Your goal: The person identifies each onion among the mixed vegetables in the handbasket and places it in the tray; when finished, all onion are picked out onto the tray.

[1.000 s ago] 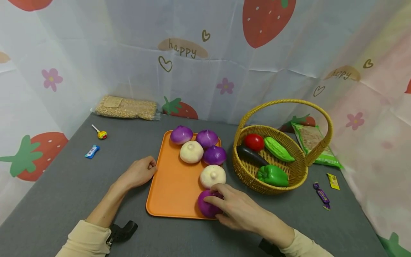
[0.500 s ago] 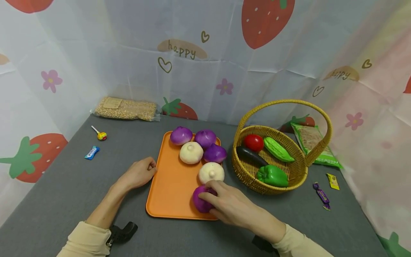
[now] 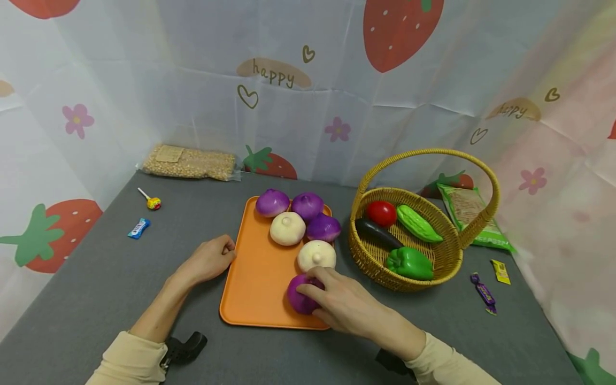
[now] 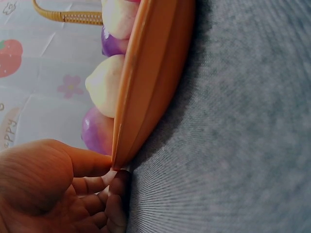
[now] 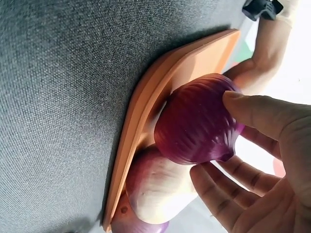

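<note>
My left hand [image 3: 210, 259] is at the left edge of the orange tray [image 3: 260, 289]. In the left wrist view, the thumb and fingertips pinch the tray's rim [image 4: 127, 92]. My right hand [image 3: 347, 302] holds a purple onion [image 3: 299, 295] at the tray's near right corner. In the right wrist view, the thumb lies on one side of this onion [image 5: 194, 121] and the fingers reach round the other. Just beyond it sits a white onion [image 3: 315, 255]. Farther back on the tray are another white onion [image 3: 287, 229] and purple onions [image 3: 308, 206] close together.
Right of the tray stands a wicker basket [image 3: 358, 259] with a tomato, an eggplant, a bitter melon and a green pepper. Behind it leans a green packet [image 3: 464, 211]. Wrapped candies [image 3: 483, 294] lie at right; a lollipop [image 3: 153, 203] and a bag of grains [image 3: 190, 162] at left.
My right hand has shifted left and slightly away from me with the purple onion, farther onto the tray. The nearer white onion has moved slightly back. My left hand has stayed in place.
</note>
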Action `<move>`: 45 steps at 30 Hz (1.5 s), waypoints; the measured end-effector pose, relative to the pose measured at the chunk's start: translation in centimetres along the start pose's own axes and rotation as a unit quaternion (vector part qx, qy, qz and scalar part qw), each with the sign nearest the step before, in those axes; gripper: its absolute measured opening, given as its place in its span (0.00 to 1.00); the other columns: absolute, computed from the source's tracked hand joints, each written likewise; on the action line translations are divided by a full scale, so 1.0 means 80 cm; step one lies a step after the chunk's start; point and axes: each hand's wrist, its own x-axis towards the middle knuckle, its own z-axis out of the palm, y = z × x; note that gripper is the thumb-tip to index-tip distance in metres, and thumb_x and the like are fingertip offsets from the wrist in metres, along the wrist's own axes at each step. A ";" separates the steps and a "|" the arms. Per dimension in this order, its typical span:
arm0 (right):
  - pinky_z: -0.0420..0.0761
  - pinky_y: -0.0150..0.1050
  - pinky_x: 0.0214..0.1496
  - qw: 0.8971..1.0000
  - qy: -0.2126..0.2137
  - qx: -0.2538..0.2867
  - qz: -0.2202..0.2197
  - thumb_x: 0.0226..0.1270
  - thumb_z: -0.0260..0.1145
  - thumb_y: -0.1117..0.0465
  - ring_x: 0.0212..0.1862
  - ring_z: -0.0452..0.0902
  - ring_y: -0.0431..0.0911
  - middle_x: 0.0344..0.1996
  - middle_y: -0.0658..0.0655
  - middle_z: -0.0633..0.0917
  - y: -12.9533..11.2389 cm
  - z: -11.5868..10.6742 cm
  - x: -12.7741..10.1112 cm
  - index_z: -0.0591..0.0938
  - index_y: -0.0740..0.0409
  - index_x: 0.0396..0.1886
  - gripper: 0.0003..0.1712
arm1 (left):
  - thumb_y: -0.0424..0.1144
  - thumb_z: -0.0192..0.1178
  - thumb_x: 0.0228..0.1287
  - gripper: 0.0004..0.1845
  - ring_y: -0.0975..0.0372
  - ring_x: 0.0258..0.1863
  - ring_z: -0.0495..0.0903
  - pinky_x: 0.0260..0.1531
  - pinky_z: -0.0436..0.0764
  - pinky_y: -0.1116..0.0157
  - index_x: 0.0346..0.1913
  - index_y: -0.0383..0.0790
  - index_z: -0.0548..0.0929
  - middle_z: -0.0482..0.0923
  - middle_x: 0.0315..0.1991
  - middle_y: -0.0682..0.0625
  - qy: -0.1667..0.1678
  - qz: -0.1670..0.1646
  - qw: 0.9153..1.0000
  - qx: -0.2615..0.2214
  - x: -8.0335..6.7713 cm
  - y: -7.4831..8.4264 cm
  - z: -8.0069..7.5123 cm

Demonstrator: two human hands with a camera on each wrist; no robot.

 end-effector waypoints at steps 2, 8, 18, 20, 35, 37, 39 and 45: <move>0.83 0.39 0.49 1.000 0.003 -0.001 -0.001 0.53 0.77 0.55 0.48 0.79 0.45 0.54 0.54 0.77 0.000 0.000 0.000 0.80 0.47 0.55 0.28 | 0.37 0.50 0.71 0.08 0.60 0.25 0.72 0.29 0.69 0.65 0.42 0.35 0.77 0.76 0.28 0.48 -0.001 0.000 1.000 -0.001 0.000 0.000 0.000; 0.82 0.39 0.50 1.000 0.006 -0.004 -0.004 0.53 0.77 0.54 0.47 0.80 0.45 0.54 0.54 0.78 0.000 0.000 -0.001 0.80 0.47 0.55 0.29 | 0.37 0.50 0.71 0.09 0.60 0.26 0.72 0.29 0.69 0.65 0.42 0.35 0.77 0.76 0.29 0.48 -0.001 -0.001 1.000 -0.002 0.000 0.000 0.000; 0.81 0.39 0.50 1.000 -0.005 -0.006 -0.003 0.53 0.77 0.53 0.51 0.79 0.45 0.56 0.54 0.78 0.000 -0.001 -0.002 0.79 0.46 0.56 0.29 | 0.37 0.50 0.70 0.08 0.60 0.26 0.73 0.29 0.69 0.65 0.42 0.35 0.77 0.76 0.29 0.48 0.002 0.001 1.000 0.001 0.001 -0.001 0.000; 0.81 0.39 0.50 1.000 -0.008 -0.006 -0.003 0.53 0.77 0.53 0.51 0.78 0.45 0.56 0.54 0.78 0.000 -0.002 -0.002 0.79 0.46 0.56 0.29 | 0.37 0.50 0.70 0.08 0.60 0.26 0.72 0.29 0.69 0.65 0.42 0.35 0.77 0.76 0.28 0.48 0.002 0.001 1.000 0.000 0.001 -0.001 0.001; 0.81 0.40 0.52 1.000 -0.019 -0.010 -0.002 0.53 0.77 0.52 0.55 0.77 0.46 0.57 0.54 0.78 -0.002 -0.006 -0.002 0.79 0.45 0.57 0.30 | 0.37 0.50 0.71 0.08 0.60 0.26 0.72 0.29 0.68 0.65 0.41 0.35 0.77 0.76 0.29 0.48 -0.003 -0.003 1.000 -0.005 0.000 0.001 0.001; 0.81 0.40 0.52 1.000 -0.020 -0.014 -0.002 0.53 0.77 0.52 0.55 0.77 0.45 0.57 0.54 0.78 -0.002 -0.006 -0.002 0.79 0.45 0.57 0.30 | 0.37 0.50 0.71 0.08 0.60 0.26 0.72 0.29 0.68 0.65 0.41 0.35 0.77 0.76 0.28 0.48 -0.003 -0.004 1.000 -0.006 0.000 0.001 0.001; 0.81 0.40 0.52 1.000 -0.020 -0.015 -0.001 0.53 0.77 0.51 0.55 0.77 0.45 0.57 0.54 0.79 -0.003 -0.005 -0.003 0.79 0.45 0.57 0.29 | 0.37 0.50 0.71 0.08 0.60 0.26 0.72 0.29 0.68 0.65 0.41 0.35 0.77 0.76 0.29 0.48 -0.004 -0.005 1.000 -0.007 0.000 0.001 0.001; 0.81 0.40 0.53 1.000 -0.017 -0.015 -0.001 0.53 0.78 0.51 0.55 0.76 0.45 0.56 0.53 0.79 -0.003 -0.006 -0.003 0.79 0.45 0.56 0.30 | 0.37 0.50 0.71 0.08 0.60 0.27 0.73 0.30 0.69 0.65 0.42 0.35 0.77 0.76 0.29 0.48 -0.004 -0.006 1.000 -0.006 -0.001 0.001 0.001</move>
